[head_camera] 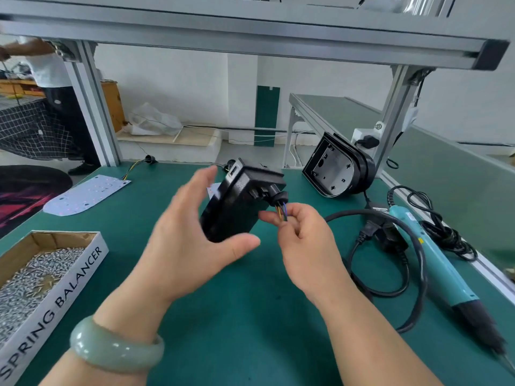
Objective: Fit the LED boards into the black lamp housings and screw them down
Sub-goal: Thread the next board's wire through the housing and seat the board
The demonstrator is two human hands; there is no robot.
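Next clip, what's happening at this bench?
A person is working on a black lamp housing held above the green bench. The left hand cradles the housing, while the right hand pinches the coloured wires coming out of its back. A white LED board lies unfitted at far left, and a second, empty housing leans against the frame post. The blue electric screwdriver lies untouched at right, and the box of screws sits at left.

Screw box (16, 299) cut by left edge. Screwdriver (434, 263) tip runs off right edge. Lamp housing (234, 201) front hidden; wires (281, 211) partly behind right hand (303, 240) fingers.
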